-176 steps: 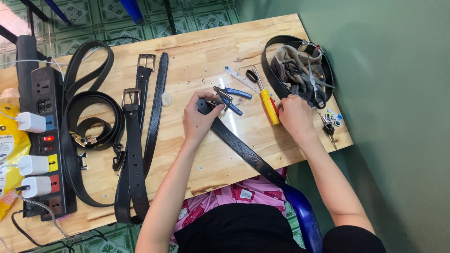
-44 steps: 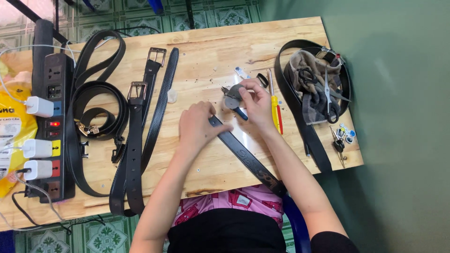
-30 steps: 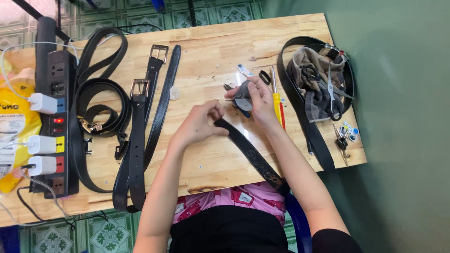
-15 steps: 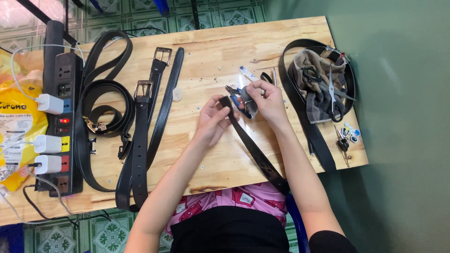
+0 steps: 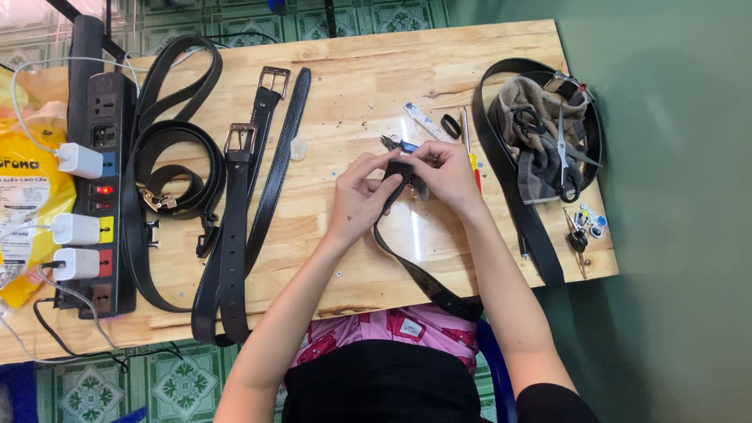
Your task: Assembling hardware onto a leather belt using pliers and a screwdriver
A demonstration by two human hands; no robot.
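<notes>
Both hands have drawn closer together than half a second ago, and the belt end has come up off the wood between them. Now the left hand (image 5: 362, 194) curls round the end of the black belt (image 5: 415, 270), fingers closed on it from the near side, while the right hand (image 5: 445, 168) pinches the same end from the far side, thumb and forefinger tight. The strap runs down from the hands across the wooden table (image 5: 360, 86) and drops over the near edge onto the person's lap. What sits at the very tip, a buckle or only folded leather, I can't quite make out, as the fingers cover it.

Just beyond the hands lie blue-handled pliers (image 5: 395, 144), partly hidden by the fingers, and a yellow-handled screwdriver (image 5: 470, 153) just beside the right hand. A small black loop (image 5: 450, 125) lies near them. Farther right, another black belt circles a grey cloth (image 5: 540, 149) with scissors (image 5: 562, 153) lying on it. Keys (image 5: 581, 227) lie at the table's right edge.

To the left, well apart from the hands, two buckled belts (image 5: 243, 204) lie side by side, then a coiled belt (image 5: 176, 176), then a black power strip (image 5: 102, 188) with white chargers plugged in and a yellow bag (image 5: 23, 211) at the far edge.
</notes>
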